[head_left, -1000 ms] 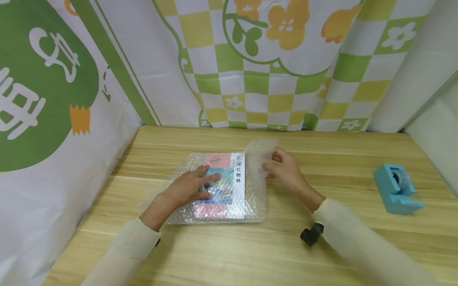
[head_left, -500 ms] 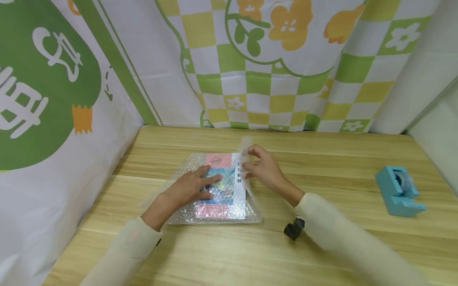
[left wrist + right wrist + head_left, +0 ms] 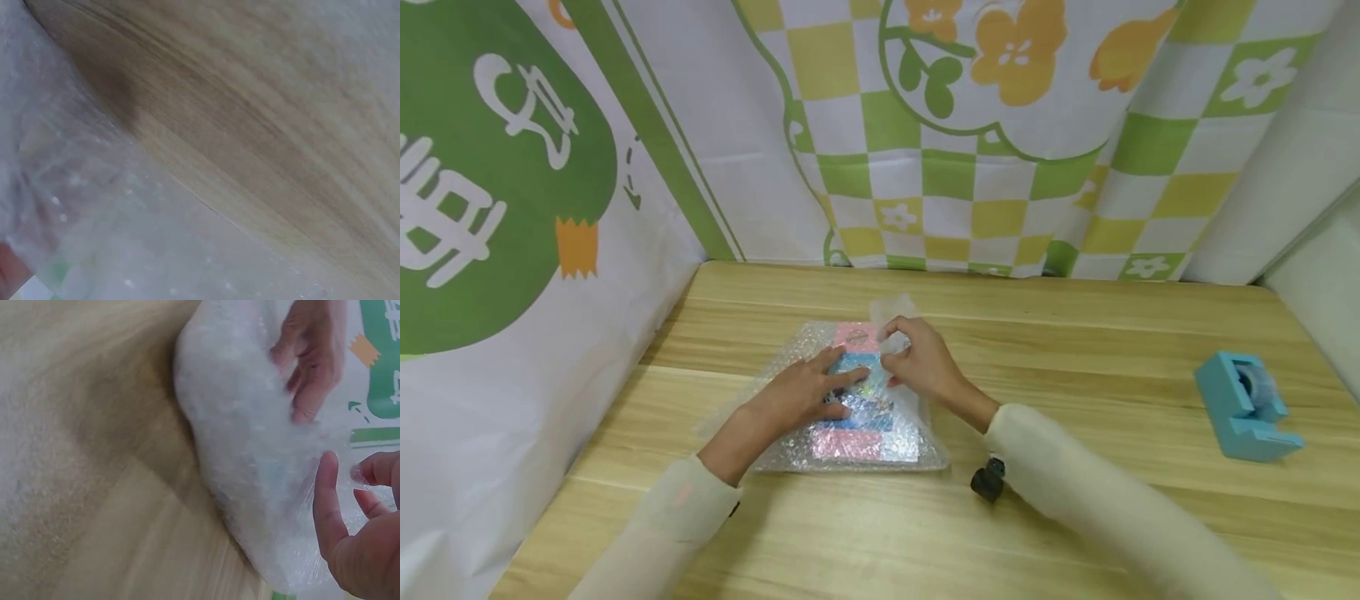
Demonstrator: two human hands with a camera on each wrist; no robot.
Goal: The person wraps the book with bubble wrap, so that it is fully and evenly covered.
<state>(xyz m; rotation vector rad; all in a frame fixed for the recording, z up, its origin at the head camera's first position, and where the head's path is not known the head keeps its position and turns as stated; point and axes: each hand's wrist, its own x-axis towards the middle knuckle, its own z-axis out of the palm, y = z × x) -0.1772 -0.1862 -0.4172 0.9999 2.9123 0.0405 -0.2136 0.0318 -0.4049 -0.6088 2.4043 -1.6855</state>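
A book [image 3: 848, 443] with a pink, blue and white cover lies under clear bubble wrap [image 3: 931, 450] on the table. My left hand [image 3: 793, 398] rests spread on the wrapped book, fingers over the blue picture. The right hand [image 3: 925, 362] pinches the wrap's right flap between thumb and fingers, folded over the white strip of the cover. In the right wrist view, the bubble wrap [image 3: 231, 400] bulges along its folded side, and the right hand [image 3: 365, 544] is at the flap's edge. Wrap and wood fill most of the left wrist view.
A blue tape dispenser [image 3: 1247, 412] with a roll of clear tape stands at the right of the wooden table [image 3: 1075, 333]. A patterned cloth [image 3: 970, 183] hangs behind the table, and a printed sheet [image 3: 550, 350] covers the left side.
The right hand has moved left, drawing the wrap's right flap over the book's edge and covering the vertical title. My left hand stays spread on the book.
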